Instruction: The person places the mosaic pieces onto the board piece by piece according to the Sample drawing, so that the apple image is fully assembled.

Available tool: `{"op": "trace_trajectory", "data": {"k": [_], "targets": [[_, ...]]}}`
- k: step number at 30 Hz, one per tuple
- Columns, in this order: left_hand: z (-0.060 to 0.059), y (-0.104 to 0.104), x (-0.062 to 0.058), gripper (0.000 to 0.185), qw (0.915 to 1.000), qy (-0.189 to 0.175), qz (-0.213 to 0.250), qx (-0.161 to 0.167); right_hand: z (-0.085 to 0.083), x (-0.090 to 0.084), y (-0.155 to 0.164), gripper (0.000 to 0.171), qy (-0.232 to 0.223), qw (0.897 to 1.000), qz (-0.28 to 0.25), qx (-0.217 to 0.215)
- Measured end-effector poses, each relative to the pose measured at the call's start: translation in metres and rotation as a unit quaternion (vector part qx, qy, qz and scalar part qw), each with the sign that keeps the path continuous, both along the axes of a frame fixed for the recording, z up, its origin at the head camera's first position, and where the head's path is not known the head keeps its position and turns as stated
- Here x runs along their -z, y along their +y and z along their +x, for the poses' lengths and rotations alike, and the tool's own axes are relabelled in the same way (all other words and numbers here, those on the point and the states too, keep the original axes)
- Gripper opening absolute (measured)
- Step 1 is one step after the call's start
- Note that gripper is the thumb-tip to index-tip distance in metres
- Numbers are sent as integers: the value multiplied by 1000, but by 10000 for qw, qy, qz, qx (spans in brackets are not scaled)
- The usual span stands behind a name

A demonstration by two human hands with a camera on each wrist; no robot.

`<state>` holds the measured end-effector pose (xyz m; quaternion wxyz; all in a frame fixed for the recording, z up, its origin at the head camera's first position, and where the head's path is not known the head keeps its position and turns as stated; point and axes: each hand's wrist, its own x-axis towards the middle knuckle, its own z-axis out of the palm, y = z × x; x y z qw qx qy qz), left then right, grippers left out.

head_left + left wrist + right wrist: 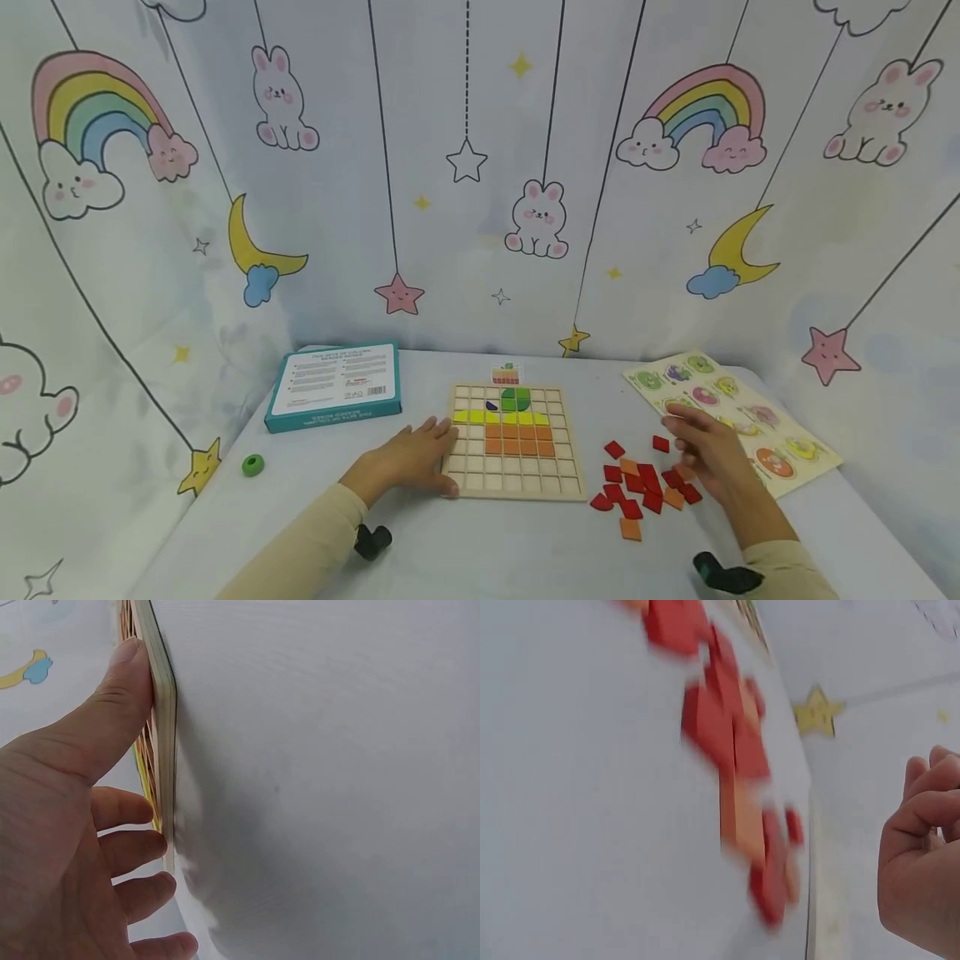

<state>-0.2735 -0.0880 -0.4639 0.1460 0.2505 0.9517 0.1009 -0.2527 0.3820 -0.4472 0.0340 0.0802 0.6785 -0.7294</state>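
Observation:
A wooden grid board [517, 483] lies in the middle of the table, with green, yellow and orange tiles [517, 437] filling its upper cells. My left hand [438, 437] rests against the board's left edge. In the left wrist view the thumb [112, 697] lies on the board edge [166, 712] and the fingers [135, 847] touch it, relaxed. To the right, my right hand [678, 427] hovers over a loose pile of red and orange tiles [641, 492]. Its fingers [926, 802] are curled and blurred, so I cannot tell whether they hold a tile.
A teal box [333, 385] lies at the back left and a small green ring [252, 465] sits near the left edge. A fruit peg puzzle [780, 454] lies at the right. A small picture card [506, 374] stands behind the board. Printed fabric walls close in three sides.

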Motion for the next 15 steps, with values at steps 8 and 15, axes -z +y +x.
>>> {"op": "trace_trajectory", "data": {"k": [8, 15], "targets": [[-2, -1, 4, 98, 10000, -5, 34, 7, 18, 22, 63, 21, -453, 9974, -509, 215], [-1, 0, 1, 98, 9999, -54, 128, -65, 12, 33, 52, 43, -858, 9864, 1399, -3]]}}
